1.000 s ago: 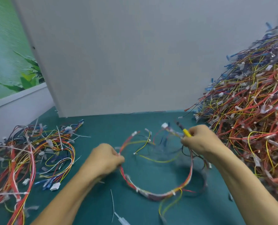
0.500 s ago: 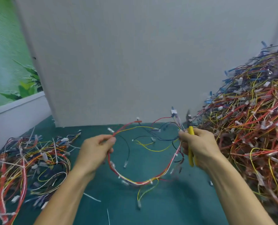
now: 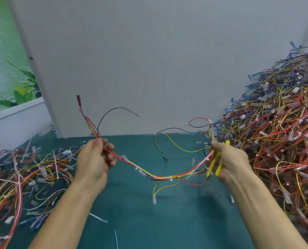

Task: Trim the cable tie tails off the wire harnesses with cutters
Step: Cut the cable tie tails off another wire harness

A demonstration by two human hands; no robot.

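Harness hangs pinched between left fingers and right fingers, which also grip cutters

no text, brand or number can be read: the white connectors on the wire harness between left hand and right hand are blurred, and the yellow cutters look plain.

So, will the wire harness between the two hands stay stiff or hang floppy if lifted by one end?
Probably floppy: the wire harness sags between the left hand and right hand. Likely light: a finger grip carries it. Its loose branch wires may snag the pile.
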